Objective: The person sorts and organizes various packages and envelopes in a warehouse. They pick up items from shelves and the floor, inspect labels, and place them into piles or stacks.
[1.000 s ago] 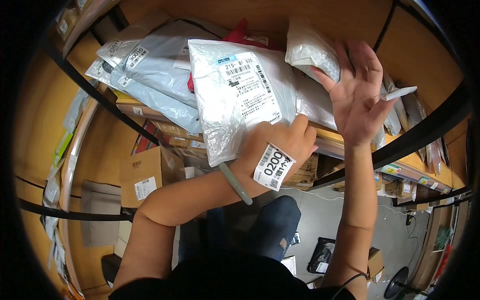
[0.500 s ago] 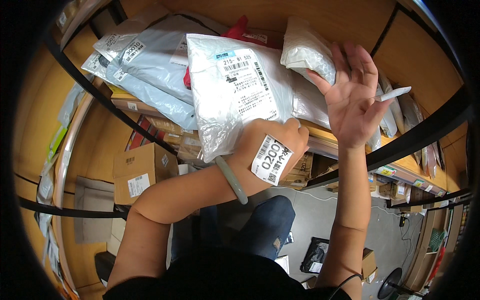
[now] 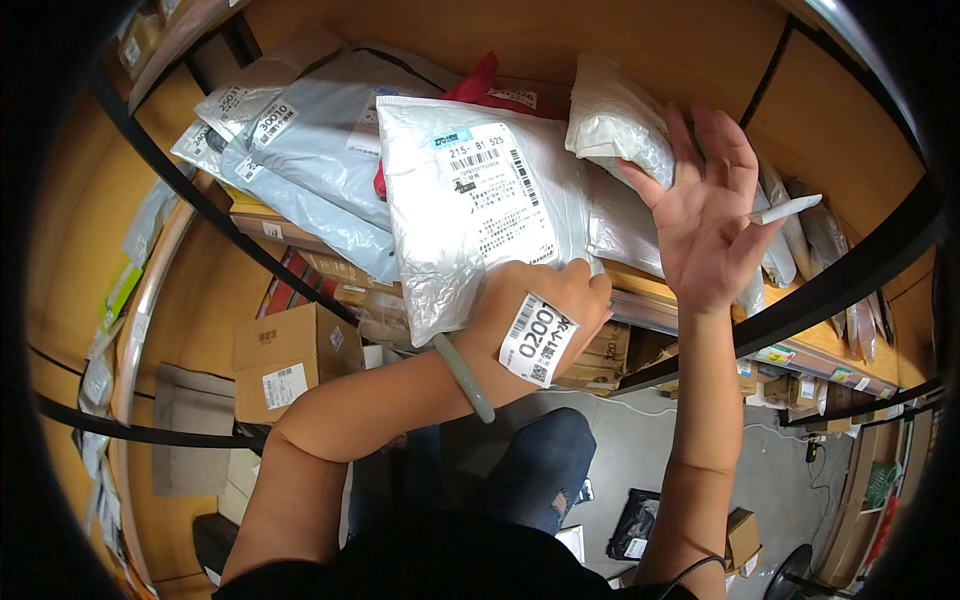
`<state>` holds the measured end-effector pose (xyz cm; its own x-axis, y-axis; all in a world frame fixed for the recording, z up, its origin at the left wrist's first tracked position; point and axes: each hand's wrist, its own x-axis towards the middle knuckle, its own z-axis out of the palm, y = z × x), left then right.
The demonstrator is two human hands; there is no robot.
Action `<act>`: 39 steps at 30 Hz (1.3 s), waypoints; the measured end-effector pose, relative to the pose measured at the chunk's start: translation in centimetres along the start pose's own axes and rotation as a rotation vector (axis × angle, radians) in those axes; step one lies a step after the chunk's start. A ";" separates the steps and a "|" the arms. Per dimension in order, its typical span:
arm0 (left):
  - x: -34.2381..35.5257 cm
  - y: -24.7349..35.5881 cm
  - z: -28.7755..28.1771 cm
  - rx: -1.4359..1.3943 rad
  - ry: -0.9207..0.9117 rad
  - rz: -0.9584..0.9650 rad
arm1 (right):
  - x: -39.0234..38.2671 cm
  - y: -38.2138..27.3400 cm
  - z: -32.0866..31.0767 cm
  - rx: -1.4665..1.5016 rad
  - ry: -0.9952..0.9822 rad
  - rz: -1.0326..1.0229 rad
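Note:
My left hand is closed on the lower edge of a white plastic mailer bag with a large printed label. A white printed sticker lies on the back of this hand, and a pale green bangle circles the wrist. My right hand is open, palm up and fingers spread. At its thumb sits a small curled white slip. The little finger reaches the edge of a white bubble-wrap parcel; whether it presses on it I cannot tell.
Grey mailer bags pile up on the wooden shelf at the left, with a red bag behind the white one. Black shelf posts cross on both sides. Below stand a cardboard box and, on the floor, a black package.
The whole scene sits slightly lower in the picture. Both hands keep nearly the same pose beside the same parcels.

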<state>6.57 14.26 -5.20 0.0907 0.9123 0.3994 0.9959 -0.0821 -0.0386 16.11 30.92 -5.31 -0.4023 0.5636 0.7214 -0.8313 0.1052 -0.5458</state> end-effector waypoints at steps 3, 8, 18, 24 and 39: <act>0.0 -0.1 0.2 -0.017 0.019 0.011 | -0.1 0.0 -0.2 0.008 -0.007 0.000; 0.1 -0.3 0.1 -0.026 -0.006 0.005 | -0.1 -0.1 -0.2 0.025 -0.004 0.001; 2.2 0.0 -1.2 -0.245 0.248 -0.246 | 0.0 -0.4 -0.7 -0.086 -0.137 0.015; 5.7 -2.4 -3.1 -1.266 -0.115 -0.553 | -7.1 -1.6 -2.4 -0.556 0.218 -0.239; 12.0 -4.0 -7.6 -1.463 -0.083 -0.458 | -7.0 -1.5 -5.6 -1.922 -0.244 -0.841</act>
<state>3.69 22.49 6.72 -0.1655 0.9835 0.0726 0.0720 -0.0614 0.9955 22.27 31.41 -11.94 -0.3949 -0.1331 0.9090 0.4821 0.8123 0.3284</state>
